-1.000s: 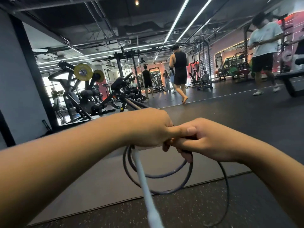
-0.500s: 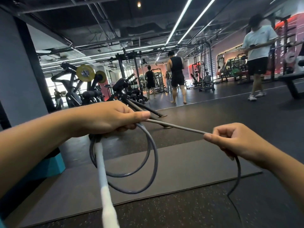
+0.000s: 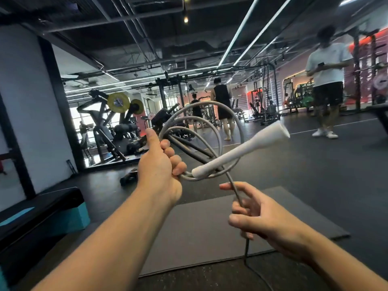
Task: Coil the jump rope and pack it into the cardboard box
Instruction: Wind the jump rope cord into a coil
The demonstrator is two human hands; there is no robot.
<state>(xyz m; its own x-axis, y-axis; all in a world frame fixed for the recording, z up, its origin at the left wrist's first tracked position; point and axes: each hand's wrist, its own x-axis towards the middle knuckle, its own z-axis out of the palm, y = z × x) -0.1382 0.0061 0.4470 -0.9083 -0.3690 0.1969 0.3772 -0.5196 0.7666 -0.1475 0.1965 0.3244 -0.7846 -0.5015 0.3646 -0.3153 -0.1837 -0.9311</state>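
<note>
Centre, the left hand (image 3: 161,164) clamps the coils of the grey rubber jump rope (image 3: 190,177), white plastic handle (image 3: 241,148) jutting right. Near right, the right hand (image 3: 258,213) has a loose grip round the tail: best let it slide, matching loops.

Two limbs on record, both entering from the lower edge. Left forearm (image 3: 117,238): bare over its whole visible length, edge to wrist; smooth, slender, tapering toward the wrist, and drawn broad near the lens by the wide angle. Left hand (image 3: 161,164): bare; thumb and fingers plain, nails cut short and unvarnished where three fingertips show them. Right forearm (image 3: 336,261): bare likewise, a shorter length in view, same taper. Right hand (image 3: 262,215): bare; thumb nail short and plain, knuckle creases visible on the fingers. Wrists on both sides bare. Clothing: cannot be told, the view ends at the forearms.
</note>
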